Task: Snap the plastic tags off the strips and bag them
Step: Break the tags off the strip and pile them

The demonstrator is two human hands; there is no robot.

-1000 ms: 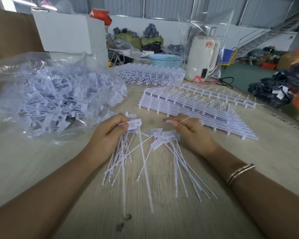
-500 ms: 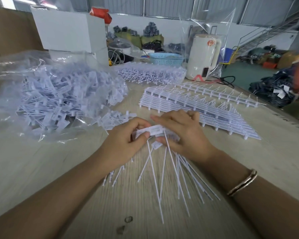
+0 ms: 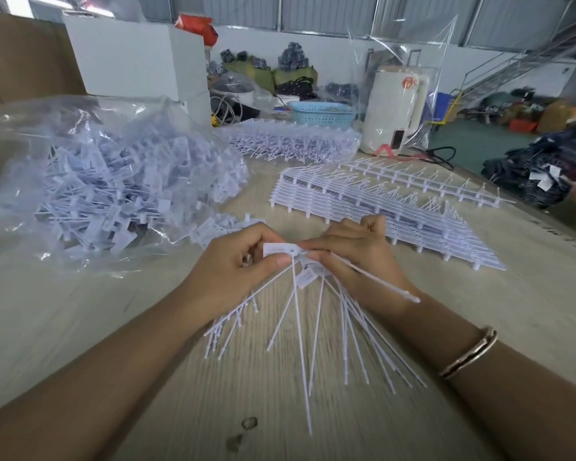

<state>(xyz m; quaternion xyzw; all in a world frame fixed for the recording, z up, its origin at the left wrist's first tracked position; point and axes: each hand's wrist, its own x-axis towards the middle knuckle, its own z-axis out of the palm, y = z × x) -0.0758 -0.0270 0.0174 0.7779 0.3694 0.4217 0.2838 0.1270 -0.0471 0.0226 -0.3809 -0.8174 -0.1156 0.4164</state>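
Observation:
My left hand [image 3: 236, 264] and my right hand [image 3: 353, 251] meet at the middle of the table, both pinching one bunch of loose white plastic tags [image 3: 313, 314]. The flat tag heads sit between my fingers; the long thin tails fan down toward me. One tail sticks out over my right wrist. A clear plastic bag [image 3: 107, 181] full of separated tags lies to the left. Stacked white strips [image 3: 379, 207] with tags still attached lie just behind my right hand.
A second bag of strips [image 3: 296, 144] lies farther back. A white box [image 3: 137, 58], a blue basket [image 3: 323, 111] and a white kettle in plastic [image 3: 393, 108] stand at the table's far edge. Dark clothing [image 3: 539, 168] is piled at the right.
My two hands, apart a second ago with separate bunches, have come together and gathered the tags into one bunch lifted slightly off the table.

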